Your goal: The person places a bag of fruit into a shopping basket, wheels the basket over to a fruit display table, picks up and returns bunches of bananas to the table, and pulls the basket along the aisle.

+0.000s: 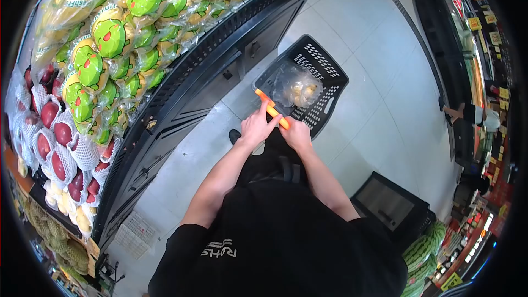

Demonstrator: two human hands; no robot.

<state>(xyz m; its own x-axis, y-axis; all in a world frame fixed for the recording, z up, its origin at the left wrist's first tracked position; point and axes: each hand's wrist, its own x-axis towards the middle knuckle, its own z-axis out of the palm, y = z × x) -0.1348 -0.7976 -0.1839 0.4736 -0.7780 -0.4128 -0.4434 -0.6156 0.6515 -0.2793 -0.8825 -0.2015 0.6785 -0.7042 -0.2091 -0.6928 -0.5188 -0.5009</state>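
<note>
An orange-yellow stick-like item [264,98], perhaps a roll or a handle, runs diagonally between my two hands at the near edge of a black shopping basket [331,67]. My left hand [257,125] has its fingers closed on the item's middle. Close beside it on the right, my right hand [297,132] is wrapped round the lower end. Inside the basket lies a clear plastic bag [302,92] with pale yellowish produce in it. What the item is exactly cannot be made out.
A produce stand [212,38] on the left carries green-labelled bagged fruit [111,38] and red fruit in white nets [63,133]. A black crate [385,198] and watermelons [426,256] are at lower right. Someone's arm [454,113] shows at far right.
</note>
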